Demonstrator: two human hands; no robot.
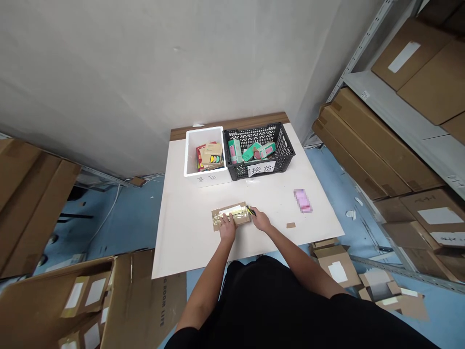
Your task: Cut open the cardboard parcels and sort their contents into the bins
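Observation:
A small cardboard box (241,219), wrapped in shiny yellowish tape with a white label, lies flat on the white table near its front. My left hand (227,228) rests on the box's near left part, fingers spread and pressing it from above. At the box's right end, my right hand (260,219) is closed around a yellow and black box cutter (250,210). The cutter's tip is at the right edge of the box; whether the blade is in the tape cannot be made out.
Behind the box stand a white foam bin (187,160) holding small packets and a black plastic crate (286,157) with green and pink boxes. A blurred pink item (302,200) and a cardboard scrap (291,225) lie to the right. Shelves (399,106) of cartons flank the table.

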